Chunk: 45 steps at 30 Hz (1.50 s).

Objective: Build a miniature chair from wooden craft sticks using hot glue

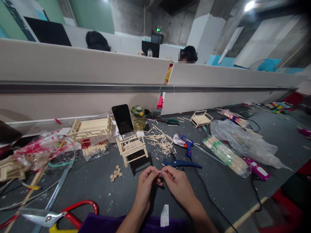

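Observation:
My left hand (pixel 147 181) and my right hand (pixel 176 183) meet above the front of the table, fingertips pinched together. A tiny pale piece shows between them, too small to name. Just behind the left hand stands a small chair-like frame of wooden sticks (pixel 133 149). To its left lies a little cluster of round wooden pieces (pixel 116 173). A blue cutter-like hand tool (pixel 182 163) rests beyond my right hand, and a blue hot glue gun (pixel 188 145) lies behind it. Short cut stick pieces (pixel 161 142) are scattered past the hands.
Red-handled scissors (pixel 70 213) lie at the front left. A wooden stick bed model (pixel 92 127), a propped phone (pixel 122 119) and a green-lidded bottle (pixel 139 118) stand by the partition (pixel 85 103). Bagged sticks (pixel 225 155) and a power cord (pixel 209 194) are on the right.

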Available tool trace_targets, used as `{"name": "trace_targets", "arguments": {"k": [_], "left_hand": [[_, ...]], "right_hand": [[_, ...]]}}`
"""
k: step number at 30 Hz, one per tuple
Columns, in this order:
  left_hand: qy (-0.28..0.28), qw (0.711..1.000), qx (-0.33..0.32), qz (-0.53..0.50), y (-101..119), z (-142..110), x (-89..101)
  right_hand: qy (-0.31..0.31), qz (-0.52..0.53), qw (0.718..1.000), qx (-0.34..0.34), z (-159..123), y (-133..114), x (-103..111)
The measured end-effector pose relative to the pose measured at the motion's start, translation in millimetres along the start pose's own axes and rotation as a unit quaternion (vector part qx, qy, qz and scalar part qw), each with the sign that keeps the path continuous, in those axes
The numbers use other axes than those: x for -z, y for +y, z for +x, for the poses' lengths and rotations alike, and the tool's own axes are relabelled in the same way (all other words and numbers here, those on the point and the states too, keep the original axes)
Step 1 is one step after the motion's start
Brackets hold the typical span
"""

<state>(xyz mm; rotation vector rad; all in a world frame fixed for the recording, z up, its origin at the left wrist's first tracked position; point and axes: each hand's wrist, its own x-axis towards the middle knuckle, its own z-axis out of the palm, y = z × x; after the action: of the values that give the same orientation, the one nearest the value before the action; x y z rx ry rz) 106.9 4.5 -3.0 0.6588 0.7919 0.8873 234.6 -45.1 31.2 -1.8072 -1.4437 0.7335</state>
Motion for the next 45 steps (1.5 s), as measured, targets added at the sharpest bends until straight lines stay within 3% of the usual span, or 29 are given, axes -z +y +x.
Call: {"name": "trace_targets", "arguments": {"k": [5, 10, 14, 20, 25, 28, 32, 35, 39, 45], "left_hand": [[0.087, 0.995, -0.04, -0.041, 9, 3, 6.4], [0.135, 0.988, -0.032, -0.067, 8, 6, 8.3], [0.133, 0.988, -0.033, -0.069, 2, 7, 6.2], [0.16, 0.981, -0.051, -0.092, 5, 8, 7.6], [0.185, 0.974, -0.077, -0.102, 7, 7, 7.9], [0.164, 0.979, -0.067, -0.1, 6, 7, 7.8], [0.106, 0.991, -0.002, -0.084, 0, 6, 6.6], [0.034, 0.996, 0.049, -0.072, -7, 4, 4.3], [-0.029, 0.997, 0.058, -0.048, -14, 3, 2.6], [-0.029, 0.989, 0.103, -0.101, -13, 5, 2.6]], "right_hand": [[0.022, -0.097, 0.994, -0.04, -4, 18, 17], [-0.003, -0.121, 0.993, 0.015, 3, 15, 19], [-0.012, -0.117, 0.993, 0.015, 11, 4, 6], [-0.022, -0.297, 0.955, 0.015, 30, 0, -24], [-0.043, -0.35, 0.936, 0.008, 41, 4, -46], [-0.011, -0.298, 0.954, 0.012, 38, 5, -40], [0.034, -0.102, 0.994, 0.023, 24, 5, -17], [0.04, -0.007, 0.998, 0.047, 11, 4, -5], [0.043, -0.066, 0.992, 0.095, 2, 5, -6], [0.05, -0.187, 0.965, 0.174, 3, 13, -5]]}}
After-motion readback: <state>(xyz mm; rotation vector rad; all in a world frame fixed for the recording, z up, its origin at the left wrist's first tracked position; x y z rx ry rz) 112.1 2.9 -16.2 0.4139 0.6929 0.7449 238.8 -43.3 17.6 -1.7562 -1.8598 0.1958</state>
